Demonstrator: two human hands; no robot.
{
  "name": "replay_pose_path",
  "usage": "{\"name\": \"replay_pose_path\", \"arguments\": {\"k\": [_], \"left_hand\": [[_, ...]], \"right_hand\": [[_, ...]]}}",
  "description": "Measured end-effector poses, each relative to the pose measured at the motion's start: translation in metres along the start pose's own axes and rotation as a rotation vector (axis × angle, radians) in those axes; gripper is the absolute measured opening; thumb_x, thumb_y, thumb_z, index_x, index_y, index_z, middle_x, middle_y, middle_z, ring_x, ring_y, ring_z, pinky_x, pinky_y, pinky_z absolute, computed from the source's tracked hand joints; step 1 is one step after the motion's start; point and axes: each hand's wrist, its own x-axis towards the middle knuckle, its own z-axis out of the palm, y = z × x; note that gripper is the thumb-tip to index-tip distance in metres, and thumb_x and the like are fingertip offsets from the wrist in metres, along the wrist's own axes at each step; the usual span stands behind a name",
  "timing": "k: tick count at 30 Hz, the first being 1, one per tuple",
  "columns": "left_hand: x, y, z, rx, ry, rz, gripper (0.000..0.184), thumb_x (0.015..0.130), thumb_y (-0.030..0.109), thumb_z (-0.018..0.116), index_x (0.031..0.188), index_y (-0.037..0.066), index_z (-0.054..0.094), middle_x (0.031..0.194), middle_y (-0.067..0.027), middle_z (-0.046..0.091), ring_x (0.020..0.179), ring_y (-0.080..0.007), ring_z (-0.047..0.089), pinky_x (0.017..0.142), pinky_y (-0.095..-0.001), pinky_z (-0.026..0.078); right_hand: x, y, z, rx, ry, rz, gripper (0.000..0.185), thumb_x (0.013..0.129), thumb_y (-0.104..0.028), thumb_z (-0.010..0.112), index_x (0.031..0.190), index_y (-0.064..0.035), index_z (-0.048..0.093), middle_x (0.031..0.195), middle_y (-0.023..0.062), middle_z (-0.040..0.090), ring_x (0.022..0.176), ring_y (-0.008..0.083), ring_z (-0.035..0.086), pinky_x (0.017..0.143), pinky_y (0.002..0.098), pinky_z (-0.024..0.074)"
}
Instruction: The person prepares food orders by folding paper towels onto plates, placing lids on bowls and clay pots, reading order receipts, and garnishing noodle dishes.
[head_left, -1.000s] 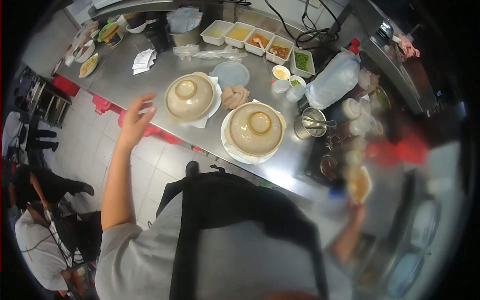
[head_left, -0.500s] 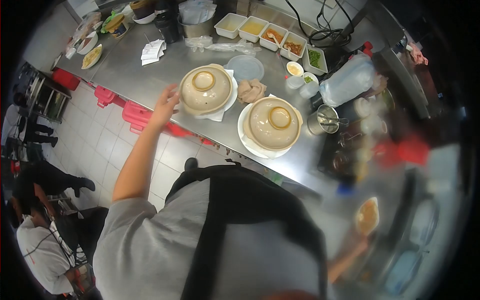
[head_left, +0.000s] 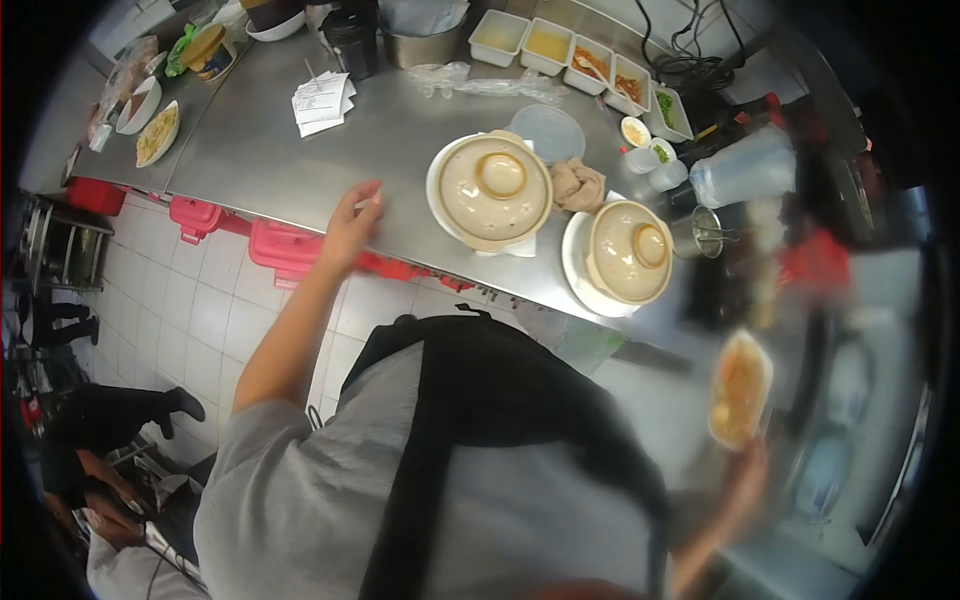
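Observation:
My right hand point(head_left: 745, 475) grips the near end of a white oval dish point(head_left: 741, 392) of orange-yellow food, somewhat smeared by motion. Over the counter's front edge is my left hand point(head_left: 352, 225), fingers loosely bent and apart, with nothing in them. To its right stands a beige lidded clay pot point(head_left: 497, 192) on a white plate, apart from the hand. A second lidded clay pot point(head_left: 629, 252) sits on another white plate further right. Between the pots lies a crumpled brown cloth point(head_left: 578, 186), beside a round translucent lid point(head_left: 547, 133).
White tubs point(head_left: 547, 46) of toppings line the back of the steel counter point(head_left: 240, 150). Paper slips point(head_left: 322, 103) lie left of the pots. A metal container point(head_left: 697, 235) with utensils stands right. Another person point(head_left: 135, 560) is at lower left, near red bins point(head_left: 285, 250).
The view has shifted left, so the pots appear further right. My right hand has brought the oval dish up and nearer the counter. My left hand is now further from the left pot.

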Motion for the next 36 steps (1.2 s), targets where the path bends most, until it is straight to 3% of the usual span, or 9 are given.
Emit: {"name": "replay_pose_path", "arguments": {"k": [6,13,20,27,30,32,33,34,36], "left_hand": [[-0.029,0.021,-0.066,-0.052,-0.06,-0.061,0.042,0.094,0.032,0.048,0.129,0.008,0.046,0.125,-0.0079,0.047,0.109,-0.0179,0.05,0.089,-0.0326,0.043],[-0.067,0.012,-0.134,-0.031,0.118,-0.032,0.042,0.096,0.032,0.044,0.13,0.008,0.044,0.128,-0.009,0.047,0.112,-0.0198,0.049,0.091,-0.0327,0.043],[-0.099,-0.015,-0.171,-0.074,0.26,-0.009,0.044,0.095,0.033,0.046,0.131,0.008,0.043,0.13,-0.0117,0.046,0.112,-0.0225,0.049,0.091,-0.0367,0.042],[-0.112,-0.015,-0.172,-0.048,0.312,-0.073,0.044,0.095,0.034,0.045,0.131,0.007,0.042,0.13,-0.0131,0.046,0.113,-0.0246,0.048,0.092,-0.0378,0.041],[-0.104,-0.011,-0.16,-0.04,0.256,-0.053,0.043,0.095,0.032,0.045,0.13,0.006,0.043,0.129,-0.0127,0.046,0.111,-0.0235,0.049,0.09,-0.0369,0.042],[-0.092,-0.02,-0.151,-0.052,0.266,-0.035,0.042,0.095,0.031,0.045,0.129,0.006,0.043,0.127,-0.0123,0.048,0.105,-0.0219,0.053,0.086,-0.0344,0.044],[-0.081,-0.007,-0.135,-0.069,0.199,0.004,0.042,0.095,0.03,0.046,0.129,0.005,0.043,0.124,-0.0117,0.05,0.099,-0.0202,0.055,0.082,-0.0316,0.045],[-0.079,0.002,-0.121,-0.098,0.208,0.031,0.042,0.094,0.03,0.047,0.128,0.004,0.044,0.121,-0.0111,0.052,0.092,-0.0184,0.058,0.077,-0.0289,0.047],[-0.059,-0.005,-0.114,-0.088,0.251,-0.02,0.042,0.094,0.028,0.049,0.128,0.005,0.043,0.115,-0.0098,0.055,0.083,-0.0155,0.059,0.069,-0.0259,0.048]], "right_hand": [[-0.034,-0.12,0.23,0.332,-0.41,0.014,0.037,0.087,-0.008,0.049,0.12,0.0105,0.048,0.112,0.0145,0.058,0.101,0.02,0.057,0.091,0.0299,0.0418],[-0.066,-0.153,0.452,0.581,-0.865,0.051,0.032,0.088,-0.01,0.051,0.117,0.003,0.05,0.11,0.0139,0.059,0.095,0.0218,0.062,0.079,0.0359,0.0531],[-0.108,-0.12,0.617,0.432,-0.799,0.046,0.027,0.091,-0.011,0.048,0.113,0.0041,0.046,0.098,0.0136,0.059,0.08,0.0201,0.064,0.063,0.0289,0.0556],[-0.106,-0.108,0.653,0.487,-0.803,0.115,0.03,0.093,-0.022,0.049,0.11,0.0033,0.05,0.09,0.0119,0.059,0.071,0.0176,0.063,0.059,0.029,0.0548],[-0.096,-0.177,0.569,0.228,-1.041,0.081,0.049,0.091,-0.022,0.055,0.13,0.0041,0.041,0.11,0.0164,0.058,0.082,0.0184,0.063,0.065,0.0305,0.0548],[-0.056,-0.18,0.52,0.13,-1.116,-0.337,0.04,0.089,-0.017,0.057,0.126,-0.0027,0.049,0.111,0.0109,0.06,0.088,0.0161,0.061,0.073,0.0301,0.0527],[-0.038,-0.189,0.488,0.06,-0.911,-0.728,0.034,0.087,-0.016,0.059,0.119,-0.003,0.056,0.106,0.0099,0.063,0.09,0.0163,0.062,0.076,0.0286,0.0518],[0.033,-0.188,0.456,-0.246,-0.64,-0.703,0.03,0.087,-0.015,0.059,0.114,-0.0009,0.058,0.099,0.0102,0.065,0.09,0.0169,0.062,0.079,0.0297,0.0505],[0.093,-0.186,0.433,-0.651,-0.594,-0.647,0.041,0.083,-0.029,0.063,0.11,0.0019,0.059,0.098,0.0166,0.066,0.091,0.0247,0.064,0.079,0.0335,0.0489]]}}
